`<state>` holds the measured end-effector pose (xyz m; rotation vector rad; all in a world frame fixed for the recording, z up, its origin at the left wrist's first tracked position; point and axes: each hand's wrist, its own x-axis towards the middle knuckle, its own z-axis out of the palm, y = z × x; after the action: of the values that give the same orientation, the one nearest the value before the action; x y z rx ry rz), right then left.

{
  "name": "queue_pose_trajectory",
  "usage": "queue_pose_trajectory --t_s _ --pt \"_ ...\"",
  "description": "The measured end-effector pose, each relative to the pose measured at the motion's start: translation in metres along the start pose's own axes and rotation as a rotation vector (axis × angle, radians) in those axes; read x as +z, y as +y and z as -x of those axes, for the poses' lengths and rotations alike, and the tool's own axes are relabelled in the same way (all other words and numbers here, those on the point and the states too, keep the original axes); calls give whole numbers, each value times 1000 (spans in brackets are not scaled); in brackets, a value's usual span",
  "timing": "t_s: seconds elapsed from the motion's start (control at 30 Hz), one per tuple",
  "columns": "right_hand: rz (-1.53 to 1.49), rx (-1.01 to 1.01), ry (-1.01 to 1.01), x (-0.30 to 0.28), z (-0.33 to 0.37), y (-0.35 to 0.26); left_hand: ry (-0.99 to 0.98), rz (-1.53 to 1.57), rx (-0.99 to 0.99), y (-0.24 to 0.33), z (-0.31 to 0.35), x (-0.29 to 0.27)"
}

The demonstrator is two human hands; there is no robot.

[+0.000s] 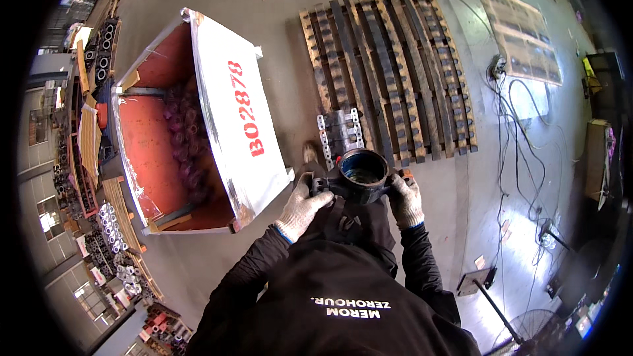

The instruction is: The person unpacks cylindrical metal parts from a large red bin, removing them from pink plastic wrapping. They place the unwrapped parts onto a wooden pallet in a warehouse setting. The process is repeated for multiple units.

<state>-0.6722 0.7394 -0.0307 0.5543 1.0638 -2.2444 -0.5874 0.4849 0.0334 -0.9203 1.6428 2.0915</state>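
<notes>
Head view: we hold a dark, hollow casting (pixel 363 188) in front of our body, its round mouth facing up. Our left hand (pixel 303 206), in a pale knit glove, has its grip closed around the left side; our right hand (pixel 406 201) has its grip closed on the right side. Beyond it we see a silvery metal part (pixel 341 133) by the wooden pallet (pixel 395 79); a big white-sided bin (pixel 241 105) stands at left.
</notes>
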Motion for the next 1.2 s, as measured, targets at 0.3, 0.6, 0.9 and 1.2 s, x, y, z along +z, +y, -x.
queue_pose_trajectory --t_s 0.3,0.6,0.9,1.2 --pt "306 243 125 12 -56 16 -14 -87 -210 -17 -102 -54" --pt "437 435 154 -20 -169 85 -47 -409 -254 -49 -252 -121" --pt "651 407 97 -74 -392 131 113 -40 -356 -139 -408 -154" --pt "904 407 95 -107 -559 183 250 -131 -394 -219 -544 -177"
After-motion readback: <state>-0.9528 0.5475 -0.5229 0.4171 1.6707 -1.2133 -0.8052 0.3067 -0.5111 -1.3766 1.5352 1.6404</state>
